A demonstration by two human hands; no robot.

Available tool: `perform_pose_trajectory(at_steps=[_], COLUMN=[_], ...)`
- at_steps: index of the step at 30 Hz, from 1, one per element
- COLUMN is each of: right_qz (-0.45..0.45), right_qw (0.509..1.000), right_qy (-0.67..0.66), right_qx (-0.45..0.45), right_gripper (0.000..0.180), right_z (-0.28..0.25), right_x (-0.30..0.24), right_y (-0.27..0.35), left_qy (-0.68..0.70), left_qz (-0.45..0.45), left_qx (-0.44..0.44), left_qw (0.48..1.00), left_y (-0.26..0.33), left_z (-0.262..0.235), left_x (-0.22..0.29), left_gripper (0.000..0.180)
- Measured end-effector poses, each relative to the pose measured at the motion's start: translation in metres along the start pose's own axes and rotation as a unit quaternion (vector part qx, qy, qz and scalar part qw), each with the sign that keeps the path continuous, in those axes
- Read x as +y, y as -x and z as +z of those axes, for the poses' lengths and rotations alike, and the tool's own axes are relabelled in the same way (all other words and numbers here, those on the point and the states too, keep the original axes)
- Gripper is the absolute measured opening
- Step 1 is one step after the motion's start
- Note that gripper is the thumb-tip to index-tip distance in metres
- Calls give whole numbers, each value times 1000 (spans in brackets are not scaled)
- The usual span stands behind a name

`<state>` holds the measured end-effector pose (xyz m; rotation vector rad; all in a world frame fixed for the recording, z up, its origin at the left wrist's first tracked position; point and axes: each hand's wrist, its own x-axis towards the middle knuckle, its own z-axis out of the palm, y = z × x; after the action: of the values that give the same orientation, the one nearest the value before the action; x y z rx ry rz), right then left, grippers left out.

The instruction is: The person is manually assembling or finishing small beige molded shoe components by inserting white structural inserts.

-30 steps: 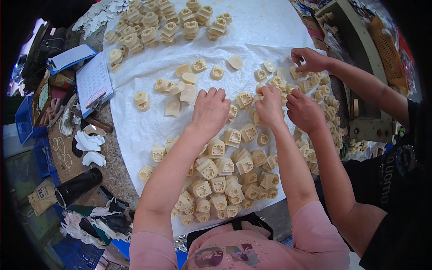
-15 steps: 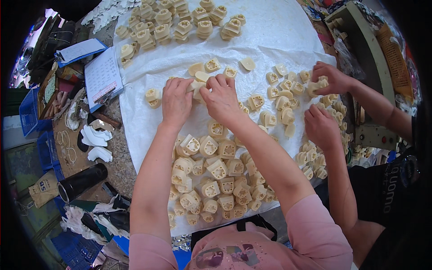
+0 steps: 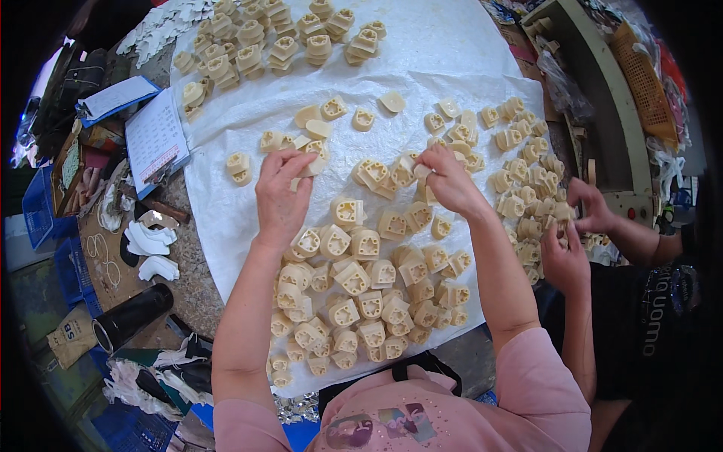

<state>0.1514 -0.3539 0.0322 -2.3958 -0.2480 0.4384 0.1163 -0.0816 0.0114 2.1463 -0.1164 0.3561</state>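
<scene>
Several cream plastic parts (image 3: 354, 279) lie spread over a white sheet (image 3: 444, 53) on a round table. My left hand (image 3: 280, 197) has its fingers pinched on a cream part (image 3: 313, 163) near the sheet's middle left. My right hand (image 3: 449, 179) is closed on another cream part (image 3: 422, 170) among loose ones at the centre. Stacks of the same parts (image 3: 263, 45) stand at the far edge.
Another person's hands (image 3: 576, 233) work among parts at the right edge. Left of the sheet lie a clipboard with paper (image 3: 154, 139), white curved pieces (image 3: 147, 241), a black cylinder (image 3: 132, 316) and blue crates (image 3: 45, 200). A wooden frame (image 3: 602, 98) stands at the right.
Both my hands have shifted right and slightly toward me over the sheet; the left one now pinches a part. The other person's hands have drawn closer together at the right.
</scene>
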Motion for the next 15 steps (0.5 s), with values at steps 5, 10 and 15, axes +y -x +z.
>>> perform_pose_trajectory(at_steps=[5, 10, 15], right_qz=[65, 115, 44], right_qw=[995, 976, 963], right_qy=[73, 174, 145], right_qx=[14, 67, 225], right_gripper=[23, 20, 23], right_z=[5, 12, 20], right_x=[7, 9, 24], right_y=[9, -6, -4], left_qy=[27, -136, -170], left_qz=[61, 196, 108], left_qx=[-11, -91, -201], left_qw=[998, 967, 959], left_y=[0, -9, 5], left_z=[34, 66, 51], left_x=[21, 34, 50], left_gripper=[35, 32, 31])
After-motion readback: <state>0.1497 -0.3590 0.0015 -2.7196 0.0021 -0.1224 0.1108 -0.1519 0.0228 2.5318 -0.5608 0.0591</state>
